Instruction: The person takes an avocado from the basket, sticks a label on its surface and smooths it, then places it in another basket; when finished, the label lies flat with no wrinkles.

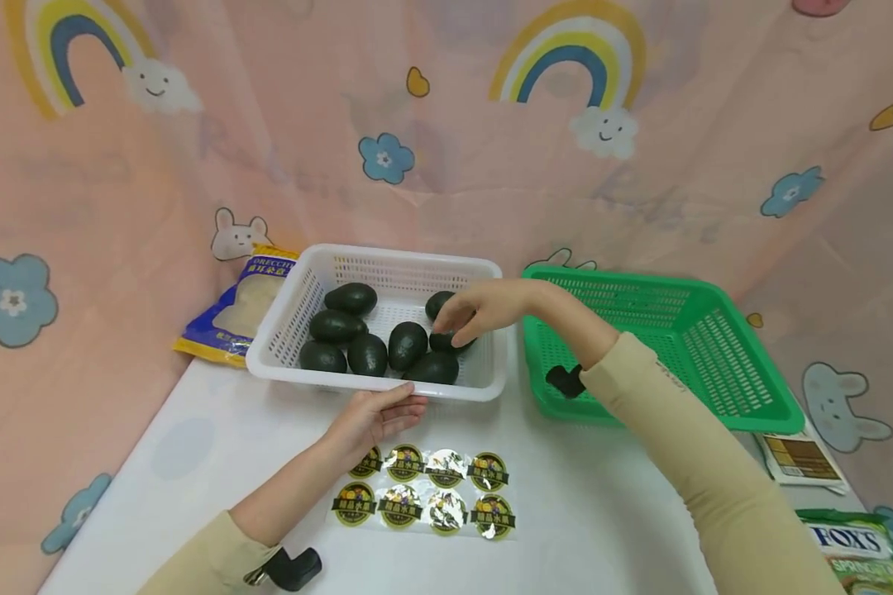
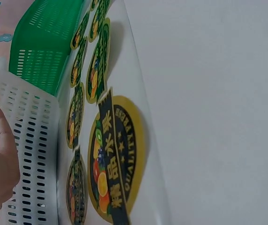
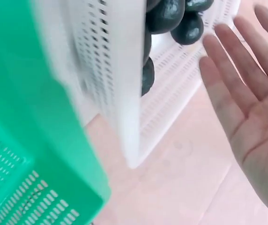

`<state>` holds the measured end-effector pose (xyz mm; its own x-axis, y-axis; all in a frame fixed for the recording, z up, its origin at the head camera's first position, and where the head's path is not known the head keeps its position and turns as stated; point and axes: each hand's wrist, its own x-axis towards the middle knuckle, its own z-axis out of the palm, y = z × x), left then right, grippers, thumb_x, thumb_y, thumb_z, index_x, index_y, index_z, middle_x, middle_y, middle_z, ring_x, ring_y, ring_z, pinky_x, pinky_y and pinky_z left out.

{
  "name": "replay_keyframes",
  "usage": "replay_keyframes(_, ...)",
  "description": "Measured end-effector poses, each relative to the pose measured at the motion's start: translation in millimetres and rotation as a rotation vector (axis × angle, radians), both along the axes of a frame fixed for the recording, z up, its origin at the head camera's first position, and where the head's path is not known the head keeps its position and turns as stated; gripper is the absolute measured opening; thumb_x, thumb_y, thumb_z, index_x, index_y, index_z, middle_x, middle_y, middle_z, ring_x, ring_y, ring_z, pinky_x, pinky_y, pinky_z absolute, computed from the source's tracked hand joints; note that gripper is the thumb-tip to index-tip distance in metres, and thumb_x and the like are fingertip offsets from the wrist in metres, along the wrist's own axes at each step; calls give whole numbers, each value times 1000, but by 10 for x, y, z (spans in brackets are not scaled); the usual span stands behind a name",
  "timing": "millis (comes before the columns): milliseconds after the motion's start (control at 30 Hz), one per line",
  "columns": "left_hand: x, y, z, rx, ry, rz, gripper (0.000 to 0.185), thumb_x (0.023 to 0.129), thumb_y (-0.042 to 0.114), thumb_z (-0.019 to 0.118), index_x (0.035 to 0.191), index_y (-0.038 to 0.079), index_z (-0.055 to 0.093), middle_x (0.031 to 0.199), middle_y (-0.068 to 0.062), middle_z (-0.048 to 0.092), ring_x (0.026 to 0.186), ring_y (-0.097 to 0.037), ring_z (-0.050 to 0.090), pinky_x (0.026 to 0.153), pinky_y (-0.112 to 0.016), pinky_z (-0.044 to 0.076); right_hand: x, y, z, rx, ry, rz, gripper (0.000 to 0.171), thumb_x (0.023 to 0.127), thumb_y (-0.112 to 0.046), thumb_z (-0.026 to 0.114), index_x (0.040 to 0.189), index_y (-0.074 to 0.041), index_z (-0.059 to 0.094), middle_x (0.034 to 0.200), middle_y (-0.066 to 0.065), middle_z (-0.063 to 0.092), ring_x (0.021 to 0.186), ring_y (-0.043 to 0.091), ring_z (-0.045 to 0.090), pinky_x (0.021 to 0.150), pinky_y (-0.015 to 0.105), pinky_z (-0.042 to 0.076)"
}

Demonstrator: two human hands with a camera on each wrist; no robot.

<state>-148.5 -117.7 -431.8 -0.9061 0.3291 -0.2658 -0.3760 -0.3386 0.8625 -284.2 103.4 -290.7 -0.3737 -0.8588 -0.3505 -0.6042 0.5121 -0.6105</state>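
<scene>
A white basket [image 1: 402,258] holds several dark green avocados [image 1: 407,343] on the white table. My right hand [image 1: 450,321] reaches into it from the right, just above the right-hand avocados. In the right wrist view that hand [image 3: 246,93] is flat, palm showing, and holds nothing, with the avocados [image 3: 171,14] beyond it. My left hand [image 1: 394,409] rests with straight fingers against the basket's front wall [image 2: 35,136]. A clear sheet of round fruit stickers [image 1: 424,492] lies in front of the basket, also shown close up [image 2: 115,154].
An empty green basket [image 1: 714,355] stands right of the white one. A blue and yellow pasta bag [image 1: 245,310] lies at the back left. A small packet [image 1: 799,459] and a green sweets bag [image 1: 856,549] lie at the right edge. Pink printed cloth hangs behind.
</scene>
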Motion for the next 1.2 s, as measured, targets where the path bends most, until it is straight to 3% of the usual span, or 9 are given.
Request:
replay_keyframes(167,-3,-8,-2,-2,5,0,19,97,15,61,106,0,70,98,-10,73,89,-15,70,87,-33,54,-218,-235,-79,160,-136,9,40,94,-10,63,133,-2,58,132,12,59,123,26,54,96,31,47)
replay_keyframes(467,-12,-24,-23,-32,4,-18,27,97,16,61,113,-5,67,94,-7,74,88,-15,70,85,-32,54,-397,-558,-328,389,-280,-116,43,93,-9,65,135,-13,59,137,4,56,125,16,52,97,30,47)
replay_keyframes(700,-27,-43,-30,-22,5,-25,21,97,16,62,106,0,70,97,-10,73,88,-15,71,86,-33,54,-389,-710,-514,472,-309,-139,47,89,-14,71,134,-19,60,147,4,46,134,18,42,92,30,51)
replay_keyframes(967,-28,-47,-11,-20,17,-29,16,97,14,61,102,5,72,93,-6,74,87,-14,70,85,-32,55,-332,-761,-586,537,-321,-171,60,85,-13,76,140,-22,53,154,6,34,138,18,36,88,30,52)
replay_keyframes(1100,-28,-53,-18,-28,19,-20,19,96,14,62,105,0,71,92,-6,74,87,-15,70,84,-32,55,-319,-748,-628,552,-385,-190,73,83,-8,77,147,-20,43,157,7,27,140,18,31,90,30,51)
replay_keyframes(1200,-28,-53,-31,-34,17,-19,24,96,14,63,109,-4,69,93,-6,74,87,-15,70,83,-32,55,-330,-731,-675,549,-422,-183,74,83,-5,77,146,-19,42,155,8,29,137,19,34,91,31,51)
